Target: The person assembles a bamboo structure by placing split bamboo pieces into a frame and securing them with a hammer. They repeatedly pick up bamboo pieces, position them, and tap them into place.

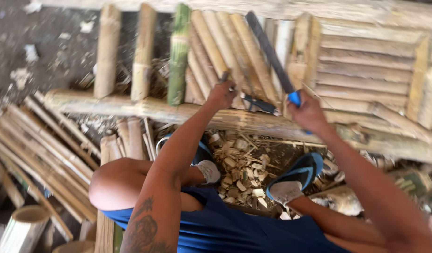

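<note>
Bamboo slats (216, 47) lie side by side across a thick pole (145, 107), the landmark here. Right hand (308, 112), just beyond the pole, is closed round the blue handle of a long dark blade (270, 51) angled over the slats; left hand (221, 93) is curled round a small dark tool (258, 104) on the slats

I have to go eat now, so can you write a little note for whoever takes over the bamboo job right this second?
Left hand: pressed on the bamboo slats, fingers closed on something small I can't make out.
Right hand: grip shut on the blue handle of a long dark blade, raised over the slats.
Another dark tool lies between the hands.
Done: many slats laid across the beam; chips lie below.
Left: gaps show between the left slats; spare strips lie bottom left.
</note>
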